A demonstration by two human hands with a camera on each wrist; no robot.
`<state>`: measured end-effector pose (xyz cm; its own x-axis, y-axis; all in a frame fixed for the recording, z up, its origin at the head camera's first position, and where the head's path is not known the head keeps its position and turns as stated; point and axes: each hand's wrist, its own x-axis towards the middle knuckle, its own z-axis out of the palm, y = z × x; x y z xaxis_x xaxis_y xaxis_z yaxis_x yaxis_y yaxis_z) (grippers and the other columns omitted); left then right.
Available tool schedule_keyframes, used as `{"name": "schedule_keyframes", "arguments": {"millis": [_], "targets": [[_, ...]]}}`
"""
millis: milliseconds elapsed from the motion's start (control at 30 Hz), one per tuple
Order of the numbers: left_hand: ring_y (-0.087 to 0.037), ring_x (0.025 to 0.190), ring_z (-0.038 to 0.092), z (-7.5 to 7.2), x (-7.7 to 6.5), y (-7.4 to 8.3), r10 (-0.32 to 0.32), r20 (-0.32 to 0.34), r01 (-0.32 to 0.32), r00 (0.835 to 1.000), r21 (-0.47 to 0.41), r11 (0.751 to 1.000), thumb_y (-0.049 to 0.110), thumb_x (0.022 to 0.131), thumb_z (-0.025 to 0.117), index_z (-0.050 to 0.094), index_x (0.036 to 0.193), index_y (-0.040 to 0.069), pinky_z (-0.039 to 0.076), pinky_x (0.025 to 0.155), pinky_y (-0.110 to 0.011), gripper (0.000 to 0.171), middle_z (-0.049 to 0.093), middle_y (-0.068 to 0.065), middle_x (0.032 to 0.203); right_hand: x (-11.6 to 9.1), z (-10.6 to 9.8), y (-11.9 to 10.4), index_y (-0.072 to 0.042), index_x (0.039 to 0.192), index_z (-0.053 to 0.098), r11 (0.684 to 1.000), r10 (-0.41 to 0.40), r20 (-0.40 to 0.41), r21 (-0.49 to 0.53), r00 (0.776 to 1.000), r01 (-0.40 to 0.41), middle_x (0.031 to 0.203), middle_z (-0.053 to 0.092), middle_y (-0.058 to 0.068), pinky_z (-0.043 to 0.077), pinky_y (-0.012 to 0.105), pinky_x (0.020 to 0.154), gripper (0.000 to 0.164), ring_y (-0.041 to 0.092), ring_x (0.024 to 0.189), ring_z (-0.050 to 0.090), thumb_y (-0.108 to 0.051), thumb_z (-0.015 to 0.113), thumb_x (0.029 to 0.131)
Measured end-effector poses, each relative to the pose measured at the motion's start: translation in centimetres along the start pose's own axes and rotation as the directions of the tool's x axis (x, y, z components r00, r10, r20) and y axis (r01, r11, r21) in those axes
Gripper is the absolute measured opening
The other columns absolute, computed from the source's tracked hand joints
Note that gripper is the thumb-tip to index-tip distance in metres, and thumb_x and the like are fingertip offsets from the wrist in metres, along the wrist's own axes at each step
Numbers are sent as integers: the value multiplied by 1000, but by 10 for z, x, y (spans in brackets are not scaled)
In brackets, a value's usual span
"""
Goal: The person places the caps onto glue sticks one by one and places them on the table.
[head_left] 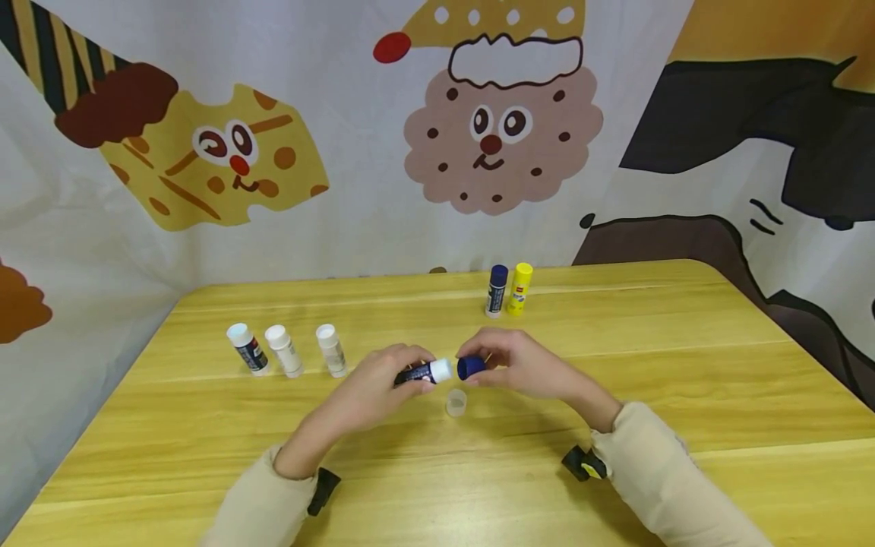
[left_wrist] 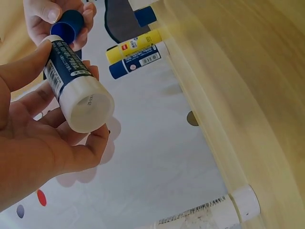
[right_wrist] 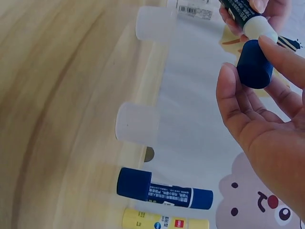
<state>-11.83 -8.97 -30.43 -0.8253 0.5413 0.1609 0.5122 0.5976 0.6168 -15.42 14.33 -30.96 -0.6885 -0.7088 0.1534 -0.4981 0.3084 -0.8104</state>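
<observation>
My left hand (head_left: 372,384) holds a glue stick (head_left: 417,374) with a dark blue label, gripped between thumb and fingers. It lies tilted sideways, its white end towards the right hand. The left wrist view shows the stick's hollow, whitish base (left_wrist: 90,107) facing the camera. My right hand (head_left: 522,365) pinches a dark blue cap (right_wrist: 255,64) between thumb and fingers. Inside the cap (left_wrist: 64,31), its open mouth shows in the left wrist view. Cap and stick are close together over the table. Just below them a small translucent cap (head_left: 456,403) stands on the wood.
On the left stand a dark-labelled glue stick (head_left: 247,349) and two whitish ones, a middle one (head_left: 283,351) and a right one (head_left: 331,351). A dark blue glue stick (head_left: 497,292) and a yellow one (head_left: 520,289) stand at the back of the wooden table (head_left: 649,334), before a cartoon-printed curtain (head_left: 369,243).
</observation>
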Motion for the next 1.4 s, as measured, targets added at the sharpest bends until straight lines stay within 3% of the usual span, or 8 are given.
{"name": "schedule_keyframes", "arguments": {"millis": [667, 1400], "targets": [[-12, 79, 53, 5, 2, 7, -18, 37, 19, 999, -9, 1000, 13, 87, 62, 62, 107, 3, 46, 68, -29, 23, 60, -7, 97, -3, 8, -2, -2, 105, 61, 1000, -26, -6, -15, 1000, 26, 96, 60, 6, 51, 28, 72, 26, 15, 82, 58, -4, 68, 81], [-11, 75, 52, 5, 3, 8, -22, 29, 22, 999, -2, 1000, 12, 85, 65, 63, 105, 3, 46, 65, -28, 22, 61, -5, 93, -3, 9, -4, 1, 104, 61, 999, -34, -17, -1, 999, 34, 96, 60, 8, 51, 28, 73, 24, 15, 82, 59, 1, 67, 81]]}}
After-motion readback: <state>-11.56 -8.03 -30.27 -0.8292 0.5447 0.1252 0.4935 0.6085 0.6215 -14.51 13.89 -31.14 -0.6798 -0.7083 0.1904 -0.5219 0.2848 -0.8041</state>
